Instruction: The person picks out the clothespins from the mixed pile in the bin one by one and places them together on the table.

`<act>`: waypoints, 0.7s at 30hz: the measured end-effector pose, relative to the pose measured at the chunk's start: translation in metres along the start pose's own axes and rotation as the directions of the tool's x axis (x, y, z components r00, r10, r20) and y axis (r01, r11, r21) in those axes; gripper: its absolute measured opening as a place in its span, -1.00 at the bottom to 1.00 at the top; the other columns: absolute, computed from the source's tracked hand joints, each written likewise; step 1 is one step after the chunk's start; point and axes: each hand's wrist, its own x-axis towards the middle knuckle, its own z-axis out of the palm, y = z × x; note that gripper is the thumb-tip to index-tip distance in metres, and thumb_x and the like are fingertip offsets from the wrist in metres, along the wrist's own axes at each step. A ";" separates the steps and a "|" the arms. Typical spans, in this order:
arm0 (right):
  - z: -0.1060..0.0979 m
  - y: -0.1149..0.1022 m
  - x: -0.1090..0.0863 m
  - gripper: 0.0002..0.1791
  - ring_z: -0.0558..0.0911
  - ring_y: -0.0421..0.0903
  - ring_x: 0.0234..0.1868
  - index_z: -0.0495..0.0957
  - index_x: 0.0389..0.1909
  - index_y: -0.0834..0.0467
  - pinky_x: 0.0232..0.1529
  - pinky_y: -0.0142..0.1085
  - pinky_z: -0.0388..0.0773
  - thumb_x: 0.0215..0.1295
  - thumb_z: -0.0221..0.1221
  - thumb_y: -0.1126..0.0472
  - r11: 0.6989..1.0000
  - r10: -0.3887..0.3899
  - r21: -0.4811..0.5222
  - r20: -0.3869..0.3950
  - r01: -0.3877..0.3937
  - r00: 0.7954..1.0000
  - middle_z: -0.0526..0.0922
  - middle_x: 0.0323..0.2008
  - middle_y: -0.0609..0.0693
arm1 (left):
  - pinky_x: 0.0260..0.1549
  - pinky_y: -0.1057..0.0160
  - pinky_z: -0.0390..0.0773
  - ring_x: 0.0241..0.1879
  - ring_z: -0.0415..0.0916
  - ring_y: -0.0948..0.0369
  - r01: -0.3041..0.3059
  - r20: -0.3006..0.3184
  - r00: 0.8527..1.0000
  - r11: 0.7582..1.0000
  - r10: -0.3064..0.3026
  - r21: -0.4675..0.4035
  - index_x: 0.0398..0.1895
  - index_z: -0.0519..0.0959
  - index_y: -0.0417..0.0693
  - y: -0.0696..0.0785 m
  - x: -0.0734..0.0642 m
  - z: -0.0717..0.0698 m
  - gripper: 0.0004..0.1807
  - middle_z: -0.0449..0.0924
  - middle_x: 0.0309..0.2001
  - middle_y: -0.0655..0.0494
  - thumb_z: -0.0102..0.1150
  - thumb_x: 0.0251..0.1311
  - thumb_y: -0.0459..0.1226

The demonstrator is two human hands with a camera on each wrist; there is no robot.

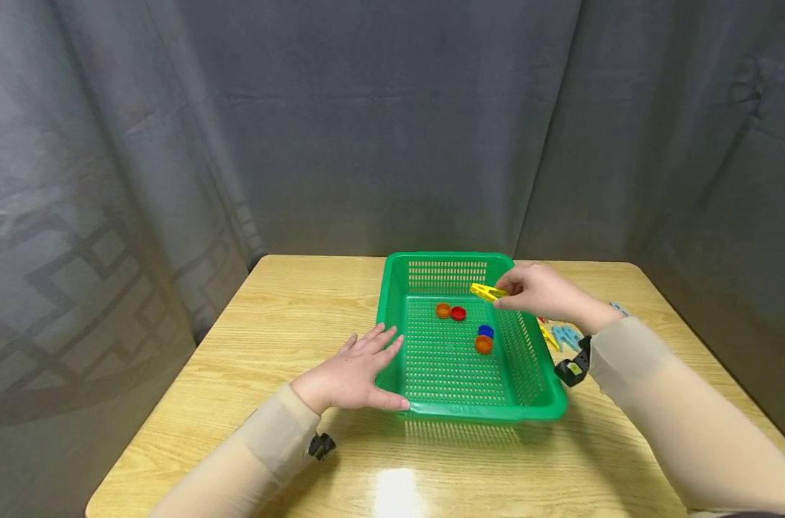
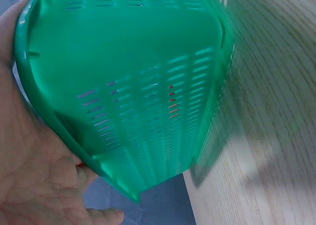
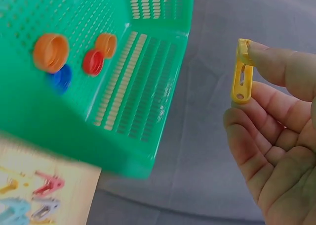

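Note:
My right hand (image 1: 544,293) pinches a yellow clothespin (image 1: 487,292) between thumb and fingers, above the right side of a green plastic basket (image 1: 463,411). On the basket floor lie bottle caps: an orange cap (image 1: 443,310) beside a red cap (image 1: 458,314), and a blue cap (image 1: 486,331) against another orange cap (image 1: 483,344). Fingers spread and fairly straight, my left hand (image 1: 362,370) rests at the basket's near left corner, its thumb on the front rim. The left wrist view has the palm (image 2: 39,165) beside the basket's outer wall.
Right of the basket, partly behind my right arm, several clothespins lie on the wooden table (image 1: 301,309), including a light blue clothespin (image 1: 565,337), a yellow one and a red clothespin (image 3: 48,183). Grey curtains (image 1: 379,129) hang behind the table and along both sides.

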 end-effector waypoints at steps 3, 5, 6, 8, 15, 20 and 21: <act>-0.003 0.010 -0.008 -0.69 0.53 -0.13 -0.43 0.64 -0.11 0.27 -0.29 -0.18 0.54 0.20 0.31 0.15 1.000 0.023 0.022 -0.001 -0.023 1.000 0.64 -0.30 0.00 | 0.37 -0.18 -0.25 0.50 -0.46 0.13 -0.002 0.000 1.000 1.000 0.002 -0.001 0.54 -0.12 0.04 0.000 0.000 0.000 0.18 -0.31 0.54 0.17 -0.01 -0.02 0.48; -0.005 0.017 -0.013 -0.74 0.49 -0.12 -0.49 0.64 -0.18 0.27 -0.37 -0.23 0.49 0.20 0.31 0.17 0.998 0.044 0.037 -0.005 -0.044 0.999 0.61 -0.41 -0.02 | 0.37 -0.18 -0.25 0.50 -0.47 0.13 -0.004 0.000 1.000 1.000 0.004 0.000 0.54 -0.12 0.04 0.000 0.000 0.000 0.18 -0.31 0.54 0.17 -0.01 -0.02 0.48; -0.007 0.021 -0.016 -0.74 0.48 -0.11 -0.49 0.63 -0.18 0.27 -0.40 -0.24 0.47 0.21 0.31 0.17 0.997 0.057 0.045 -0.010 -0.056 0.998 0.60 -0.43 -0.03 | 0.37 -0.18 -0.25 0.50 -0.47 0.13 -0.005 -0.001 1.000 1.000 0.005 0.000 0.54 -0.12 0.03 0.000 0.000 0.000 0.18 -0.30 0.54 0.17 -0.01 -0.02 0.48; -0.010 0.029 -0.022 -0.75 0.48 -0.11 -0.47 0.63 -0.19 0.26 -0.40 -0.24 0.45 0.22 0.30 0.16 0.996 0.081 0.047 -0.021 -0.080 0.996 0.59 -0.45 -0.04 | 0.36 -0.19 -0.24 0.50 -0.46 0.13 -0.007 -0.004 1.000 1.000 0.007 0.003 0.54 -0.11 0.03 0.000 0.000 0.000 0.19 -0.30 0.54 0.17 -0.02 -0.02 0.48; -0.017 0.065 -0.045 -0.50 0.59 0.03 -0.25 0.56 0.01 0.40 -0.24 -0.04 0.56 0.26 0.26 0.04 0.982 0.190 0.007 -0.059 -0.190 0.980 0.63 -0.19 0.19 | 0.37 -0.18 -0.24 0.50 -0.47 0.13 -0.010 -0.003 1.000 1.000 0.010 0.005 0.54 -0.11 0.04 0.000 0.001 0.001 0.19 -0.30 0.54 0.18 -0.03 -0.02 0.48; -0.016 0.104 -0.064 -0.36 0.58 0.22 -0.14 0.49 0.06 0.49 -0.19 0.07 0.54 0.29 0.22 -0.04 0.959 0.283 -0.007 -0.059 -0.284 0.957 0.57 -0.07 0.40 | 0.37 -0.18 -0.24 0.50 -0.47 0.14 -0.008 -0.001 1.000 1.000 0.008 0.013 0.54 -0.12 0.05 0.000 0.002 0.002 0.18 -0.30 0.54 0.18 -0.04 -0.02 0.49; -0.016 0.112 -0.068 -0.34 0.58 0.23 -0.13 0.48 0.07 0.49 -0.20 0.07 0.53 0.28 0.21 -0.06 0.951 0.309 -0.010 -0.062 -0.310 0.949 0.56 -0.05 0.41 | 0.37 -0.17 -0.24 0.50 -0.47 0.14 -0.007 -0.002 1.000 1.000 0.007 0.014 0.54 -0.12 0.05 0.000 0.002 0.002 0.18 -0.30 0.54 0.18 -0.04 -0.02 0.49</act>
